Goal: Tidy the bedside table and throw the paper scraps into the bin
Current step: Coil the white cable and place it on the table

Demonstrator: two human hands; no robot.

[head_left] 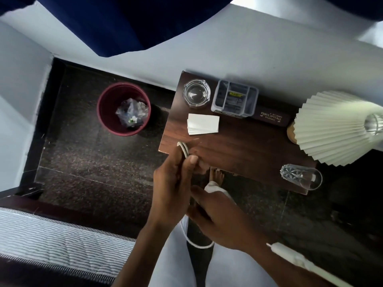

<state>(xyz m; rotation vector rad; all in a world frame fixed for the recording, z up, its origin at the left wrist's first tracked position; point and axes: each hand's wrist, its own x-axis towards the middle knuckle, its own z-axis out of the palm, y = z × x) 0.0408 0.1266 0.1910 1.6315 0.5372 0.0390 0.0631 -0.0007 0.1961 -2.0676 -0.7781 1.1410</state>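
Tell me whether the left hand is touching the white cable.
Touching. The head view shows the left hand pinching the white cable between thumb and curled fingers, with the cable's bend sticking out above them.

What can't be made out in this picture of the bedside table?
Head view:
Whether the right hand grips the white cable that the left hand pinches: its own back hides that.
The pleated white lampshade: cut off by the right edge; it covers most of its wooden base.
What the grey plastic organiser holds: blurred.
What the clear bag in the maroon bin holds: too small.
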